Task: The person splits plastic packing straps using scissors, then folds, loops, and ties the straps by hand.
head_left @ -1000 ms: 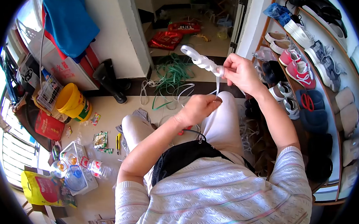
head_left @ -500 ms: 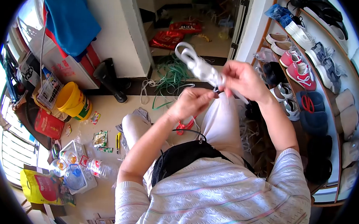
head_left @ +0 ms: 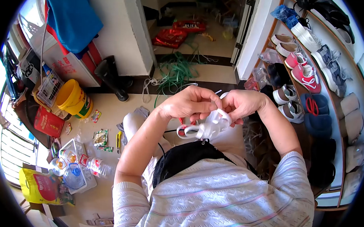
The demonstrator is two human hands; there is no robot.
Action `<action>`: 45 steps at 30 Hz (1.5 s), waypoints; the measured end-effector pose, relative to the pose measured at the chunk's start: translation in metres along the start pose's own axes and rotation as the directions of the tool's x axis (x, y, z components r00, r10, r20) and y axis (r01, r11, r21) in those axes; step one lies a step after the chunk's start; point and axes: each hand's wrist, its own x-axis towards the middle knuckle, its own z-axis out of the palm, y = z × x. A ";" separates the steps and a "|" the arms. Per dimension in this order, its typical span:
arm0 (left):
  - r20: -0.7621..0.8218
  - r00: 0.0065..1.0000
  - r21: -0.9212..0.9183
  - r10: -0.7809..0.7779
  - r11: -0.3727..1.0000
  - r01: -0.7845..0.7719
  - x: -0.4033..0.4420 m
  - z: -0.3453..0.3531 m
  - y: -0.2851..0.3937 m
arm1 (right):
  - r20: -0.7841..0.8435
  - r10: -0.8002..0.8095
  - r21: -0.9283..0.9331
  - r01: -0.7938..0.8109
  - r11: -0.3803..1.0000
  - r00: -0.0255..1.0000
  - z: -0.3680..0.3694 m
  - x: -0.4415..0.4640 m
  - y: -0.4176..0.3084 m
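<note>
A looped bundle of white strap (head_left: 209, 129) hangs below my two hands, in front of my lap. My left hand (head_left: 191, 103) pinches the strap at the top of the bundle, its fingertips bent together. Close beside it, my right hand (head_left: 244, 105) is closed on the same strap, with the thumb pressed against the fingers. A short white end sticks up between the hands. The loops are partly blurred, and the fingers hide where the strap crosses. Something red and a dark cord show behind the bundle.
Green strapping (head_left: 177, 70) lies tangled by the doorway. A shoe rack (head_left: 339, 116) stands at the right. To the left are a yellow bucket (head_left: 72, 100), a yellow cutter (head_left: 118, 142), a white basket (head_left: 90, 185) with bottles, and black boots (head_left: 110, 80).
The white bundle has swung from above my hands to below them, toward my lap. My left hand has risen slightly and my right hand has lowered; they are closer together.
</note>
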 end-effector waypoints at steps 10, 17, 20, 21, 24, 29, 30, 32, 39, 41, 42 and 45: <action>-0.351 0.914 -0.556 0.202 0.741 -0.377 0.016 0.017 -0.050 | -0.572 -0.305 0.449 0.602 0.661 0.761 0.002 0.031 0.034; -0.483 0.869 -0.490 0.107 0.790 -0.370 0.013 0.024 -0.049 | -0.751 -0.216 0.459 0.728 0.509 0.625 0.012 0.056 0.050; -0.421 0.897 -0.538 0.138 0.758 -0.369 0.010 0.021 -0.048 | -0.750 -0.211 0.500 0.746 0.439 0.627 0.014 0.059 0.055; -0.397 0.904 -0.544 0.162 0.752 -0.374 0.007 0.020 -0.047 | -0.746 -0.195 0.517 0.738 0.433 0.637 0.014 0.059 0.057; -0.340 0.911 -0.274 0.235 0.901 -0.335 -0.001 0.015 -0.043 | -0.728 -0.159 0.571 0.719 0.396 0.667 0.017 0.057 0.051; -0.270 0.902 0.105 0.336 0.942 -0.319 -0.006 0.012 -0.031 | -0.690 -0.186 0.634 0.708 0.311 0.700 0.021 0.061 0.048; -0.278 0.918 0.240 0.282 0.946 -0.218 -0.010 0.014 -0.018 | -0.696 -0.180 0.618 0.707 0.344 0.695 0.022 0.062 0.049; -0.290 0.908 0.387 0.301 0.905 -0.176 -0.011 0.016 -0.007 | -0.704 -0.153 0.598 0.695 0.399 0.694 0.024 0.063 0.047; -0.435 0.841 0.402 0.322 0.905 -0.139 -0.012 0.019 -0.003 | -0.718 -0.072 0.618 0.681 0.392 0.692 0.027 0.067 0.044; -0.522 0.762 0.234 0.383 0.923 -0.304 -0.006 0.022 -0.022 | -0.713 -0.106 0.617 0.692 0.374 0.693 0.028 0.066 0.046; -0.569 0.718 0.153 0.402 0.909 -0.388 -0.004 0.022 -0.031 | -0.709 -0.145 0.604 0.700 0.380 0.690 0.028 0.067 0.050; -0.650 0.736 -0.091 0.189 0.943 -0.321 -0.006 0.020 -0.047 | -0.705 -0.189 0.622 0.724 0.297 0.683 0.034 0.067 0.048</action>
